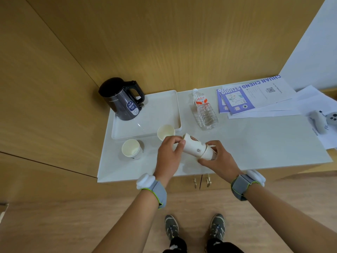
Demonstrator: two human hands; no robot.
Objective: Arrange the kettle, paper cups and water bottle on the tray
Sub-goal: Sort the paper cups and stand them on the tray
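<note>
Both hands wrapped around a sideways stack of nested paper cups (197, 147) above the tabletop (255, 143): left hand (168, 152) at the outer cup's open rim, right hand (218, 158) at the inner cups' end. Dark kettle (121, 99) upright in the far left corner of the white tray (164, 99). One single cup (166, 132) upright just at the tray's near right corner, whether inside the rim or not, unclear; another cup (131, 149) on the tabletop just in front of the tray. Water bottle (205, 109) standing right of the tray. Further right, leaflets (237, 99), loose sheets (284, 108) and a white controller (322, 120).
</note>
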